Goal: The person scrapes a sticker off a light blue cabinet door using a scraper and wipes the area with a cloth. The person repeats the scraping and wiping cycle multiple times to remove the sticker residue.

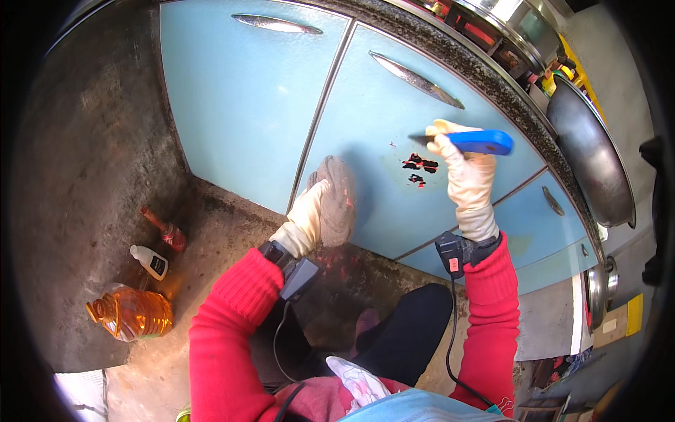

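My right hand (466,169), in a pale glove, grips a utility knife with a blue handle (482,142). Its dark blade points left, just above black and red patches (419,164) on a light-blue cabinet door (390,116). Lower left of the patches, my gloved left hand (308,219) holds a bunched grey-brown cloth (335,203) bearing red marks. The cloth is beside the door's lower part; whether it touches the door I cannot tell. The left fingers are partly hidden behind it.
On the floor at left stand a bottle of orange liquid (140,314), a white bottle with a dark label (150,262) and a red bottle (173,236). Metal handles (416,79) jut from the doors. A large wok (590,153) rests on the dark-edged counter at right.
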The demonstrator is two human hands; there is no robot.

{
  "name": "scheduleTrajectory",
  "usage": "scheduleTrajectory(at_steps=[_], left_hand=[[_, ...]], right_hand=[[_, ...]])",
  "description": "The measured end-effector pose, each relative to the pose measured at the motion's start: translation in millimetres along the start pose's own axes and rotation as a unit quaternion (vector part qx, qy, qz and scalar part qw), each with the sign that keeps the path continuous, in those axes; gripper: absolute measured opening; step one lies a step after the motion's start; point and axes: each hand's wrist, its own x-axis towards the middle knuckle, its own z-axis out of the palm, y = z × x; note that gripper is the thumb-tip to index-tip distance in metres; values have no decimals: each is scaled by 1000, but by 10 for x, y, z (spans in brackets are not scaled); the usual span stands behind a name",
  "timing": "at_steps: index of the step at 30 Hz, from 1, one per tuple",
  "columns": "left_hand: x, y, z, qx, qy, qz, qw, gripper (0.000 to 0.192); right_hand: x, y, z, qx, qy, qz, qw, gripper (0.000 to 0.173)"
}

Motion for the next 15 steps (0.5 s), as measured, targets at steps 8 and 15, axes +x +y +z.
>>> scheduleTrajectory(at_steps=[8, 15], left_hand=[[-24, 5, 44, 12, 38, 26, 999, 20], [-2, 1, 62, 29, 47, 43, 998, 20]], right_hand=[[-167, 254, 9, -7, -23, -12, 1000, 25], [-206, 272, 70, -11, 20, 80, 997, 32]])
